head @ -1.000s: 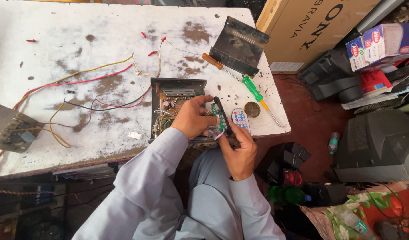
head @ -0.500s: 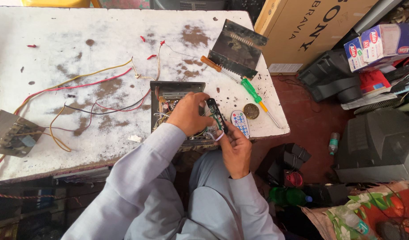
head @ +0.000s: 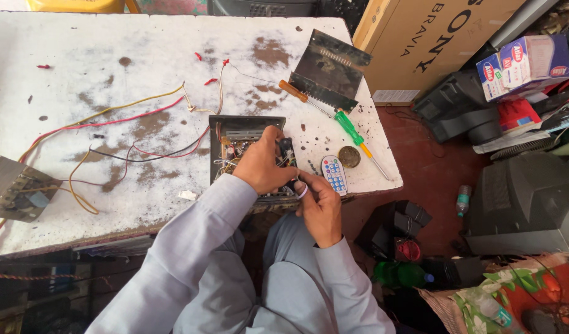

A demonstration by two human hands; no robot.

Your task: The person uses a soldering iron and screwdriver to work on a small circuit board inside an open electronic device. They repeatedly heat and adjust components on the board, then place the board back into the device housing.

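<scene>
An open black electronics chassis (head: pixel 241 133) with wires and a circuit board inside sits at the near edge of a stained white table (head: pixel 111 55). My left hand (head: pixel 263 166) reaches into it and pinches a small black module (head: pixel 287 148) held upright over the chassis. My right hand (head: pixel 318 201) grips the lower end of the same module from the near side, a ring on one finger. Red, yellow and black wires (head: pixel 111 124) trail left from the chassis.
A small white remote (head: pixel 334 174) and a round brass disc (head: pixel 349 156) lie right of my hands. A green-handled screwdriver (head: pixel 352 133), an orange-handled one (head: pixel 297 93) and a black metal cover (head: pixel 331 71) lie beyond. A grey metal unit (head: pixel 15 195) sits far left. Cardboard box (head: pixel 433 37) and old television (head: pixel 531 204) stand right.
Both hands have turned the black module more upright and drawn it slightly toward the chassis edge. The remote beside them has not moved.
</scene>
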